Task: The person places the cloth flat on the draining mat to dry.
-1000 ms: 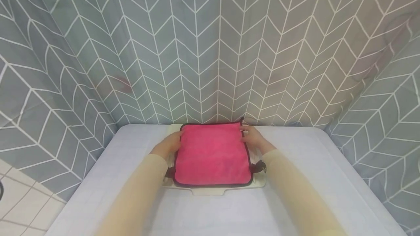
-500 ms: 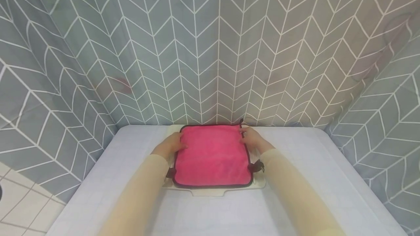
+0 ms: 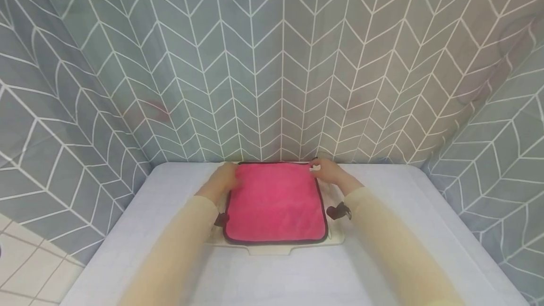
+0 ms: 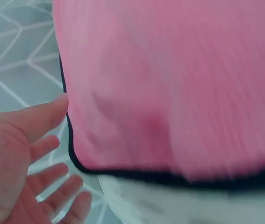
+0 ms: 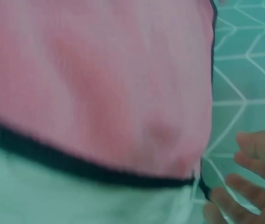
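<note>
A pink towel (image 3: 276,202) with black edging lies spread over an off-white tray-like piece (image 3: 269,250), whose front lip shows. At the towel's far left corner is my left hand (image 3: 221,183); in the left wrist view the thumb (image 4: 57,109) meets the black edge while the other fingers hang relaxed below. My right hand (image 3: 331,172) is at the far right corner. Its loosely bent fingers (image 5: 228,203) come right beside a small black loop (image 5: 205,189) there, in the right wrist view, and the thumb stands apart from the cloth.
The off-white piece rests on a white-covered table (image 3: 382,240). Grey curtains (image 3: 263,60) with white chevron lines close in the back and both sides. Small black items (image 3: 338,211) sit at my wrists. Pale floor tiles (image 3: 34,259) show at lower left.
Both hands have shifted slightly toward the far corners. The left fingers no longer reach over the towel's left side, and the towel's raised far right corner now lies lower.
</note>
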`<state>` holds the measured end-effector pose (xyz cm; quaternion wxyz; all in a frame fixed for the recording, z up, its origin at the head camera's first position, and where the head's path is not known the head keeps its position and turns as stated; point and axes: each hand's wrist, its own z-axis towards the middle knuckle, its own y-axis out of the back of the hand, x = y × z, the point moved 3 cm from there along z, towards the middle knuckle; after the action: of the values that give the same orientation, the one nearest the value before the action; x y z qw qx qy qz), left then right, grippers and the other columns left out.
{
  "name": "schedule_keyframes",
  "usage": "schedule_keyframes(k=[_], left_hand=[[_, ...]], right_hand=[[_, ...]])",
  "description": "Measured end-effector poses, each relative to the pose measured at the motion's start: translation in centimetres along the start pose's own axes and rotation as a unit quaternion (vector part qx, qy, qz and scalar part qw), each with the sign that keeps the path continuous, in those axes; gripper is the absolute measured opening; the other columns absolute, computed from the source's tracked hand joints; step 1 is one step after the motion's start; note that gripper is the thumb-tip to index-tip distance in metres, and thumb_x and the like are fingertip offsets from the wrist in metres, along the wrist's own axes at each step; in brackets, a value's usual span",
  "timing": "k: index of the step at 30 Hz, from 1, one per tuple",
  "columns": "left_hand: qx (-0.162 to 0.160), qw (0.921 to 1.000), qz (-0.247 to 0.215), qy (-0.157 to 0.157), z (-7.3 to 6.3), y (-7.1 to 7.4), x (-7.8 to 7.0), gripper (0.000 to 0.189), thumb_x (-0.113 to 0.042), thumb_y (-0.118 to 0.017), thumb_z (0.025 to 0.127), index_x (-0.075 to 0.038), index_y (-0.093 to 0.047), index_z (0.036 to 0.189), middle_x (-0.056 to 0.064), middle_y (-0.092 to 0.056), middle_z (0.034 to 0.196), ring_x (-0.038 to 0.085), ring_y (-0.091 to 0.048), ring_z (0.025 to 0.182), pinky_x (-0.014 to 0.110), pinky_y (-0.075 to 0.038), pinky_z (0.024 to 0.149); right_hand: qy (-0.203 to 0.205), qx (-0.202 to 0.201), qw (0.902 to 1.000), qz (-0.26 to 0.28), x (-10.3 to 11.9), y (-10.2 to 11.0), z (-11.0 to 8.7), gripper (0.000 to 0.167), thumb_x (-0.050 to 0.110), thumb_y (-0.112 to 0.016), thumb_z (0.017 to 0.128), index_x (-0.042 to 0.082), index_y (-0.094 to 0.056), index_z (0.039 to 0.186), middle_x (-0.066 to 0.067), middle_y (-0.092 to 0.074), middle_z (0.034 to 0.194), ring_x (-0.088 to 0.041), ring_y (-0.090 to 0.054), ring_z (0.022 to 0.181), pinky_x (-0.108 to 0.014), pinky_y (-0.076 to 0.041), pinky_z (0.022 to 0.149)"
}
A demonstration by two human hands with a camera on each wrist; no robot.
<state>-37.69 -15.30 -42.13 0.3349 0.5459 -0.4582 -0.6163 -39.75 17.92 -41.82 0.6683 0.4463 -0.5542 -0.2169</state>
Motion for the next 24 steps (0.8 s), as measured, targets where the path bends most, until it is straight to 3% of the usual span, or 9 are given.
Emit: schedule_keyframes(k=[3, 6, 8, 11, 16, 24], left_hand=[[-0.004, 0.9999, 0.01, 0.006, 0.3, -0.1, -1.7, 0.062, -0.029, -0.074, 0.089, -0.008, -0.054, 0.144, 0.022, -0.051, 0.145, 0.046, -0.047, 0.131, 0.062, -0.039, 0.106], [0.009, 0.9998, 0.007, 0.015, 1.0, -1.4, -2.8, 0.077, -0.045, -0.076, 0.086, -0.013, -0.046, 0.15, 0.023, -0.034, 0.157, 0.046, -0.031, 0.142, 0.066, -0.03, 0.11], [0.024, 0.9995, -0.009, 0.018, 1.6, -2.9, -2.6, 0.092, -0.056, -0.076, 0.081, -0.014, -0.038, 0.155, 0.024, -0.02, 0.162, 0.045, -0.018, 0.148, 0.065, -0.021, 0.114], [0.059, 0.9969, -0.028, 0.044, 1.2, -3.9, -2.6, 0.107, -0.063, -0.077, 0.076, -0.015, -0.028, 0.159, 0.025, -0.01, 0.164, 0.043, -0.007, 0.151, 0.063, -0.013, 0.118], [0.091, 0.9926, -0.039, 0.071, -0.2, -3.6, -2.8, 0.112, -0.063, -0.077, 0.075, -0.01, -0.025, 0.159, 0.027, -0.013, 0.163, 0.043, -0.008, 0.151, 0.062, -0.005, 0.12], [0.078, 0.9944, -0.025, 0.066, -0.4, -2.6, -2.1, 0.106, -0.064, -0.072, 0.08, -0.006, -0.03, 0.157, 0.022, -0.024, 0.161, 0.043, -0.015, 0.149, 0.06, -0.005, 0.12]], right_hand=[[0.025, -0.02, 0.9993, -0.021, 1.2, -0.4, 0.5, 0.046, 0.015, -0.06, 0.095, -0.008, -0.056, 0.134, -0.03, -0.057, 0.132, -0.046, -0.055, 0.122, -0.055, -0.044, 0.105], [0.054, -0.019, 0.9964, -0.063, 1.9, -1.9, 1.3, 0.051, 0.018, -0.064, 0.092, -0.008, -0.055, 0.135, -0.031, -0.057, 0.134, -0.046, -0.051, 0.128, -0.054, -0.04, 0.109], [0.065, -0.004, 0.9938, -0.091, 2.1, -3.0, 1.6, 0.059, 0.022, -0.068, 0.089, -0.007, -0.052, 0.138, -0.032, -0.051, 0.139, -0.048, -0.044, 0.134, -0.054, -0.035, 0.113], [0.035, 0.049, 0.9929, -0.103, 1.9, -4.3, 1.4, 0.076, 0.037, -0.068, 0.09, -0.004, -0.041, 0.148, -0.032, -0.035, 0.153, -0.048, -0.027, 0.145, -0.063, -0.025, 0.115], [-0.032, 0.107, 0.9886, -0.101, 0.8, -5.0, 1.0, 0.094, 0.056, -0.064, 0.089, 0.004, -0.026, 0.158, -0.023, -0.02, 0.163, -0.041, -0.011, 0.151, -0.073, -0.013, 0.113], [-0.013, 0.1, 0.9879, -0.118, 0.7, -4.2, 0.7, 0.092, 0.059, -0.06, 0.091, 0.003, -0.029, 0.157, -0.024, -0.023, 0.162, -0.044, -0.012, 0.15, -0.07, -0.012, 0.115]])
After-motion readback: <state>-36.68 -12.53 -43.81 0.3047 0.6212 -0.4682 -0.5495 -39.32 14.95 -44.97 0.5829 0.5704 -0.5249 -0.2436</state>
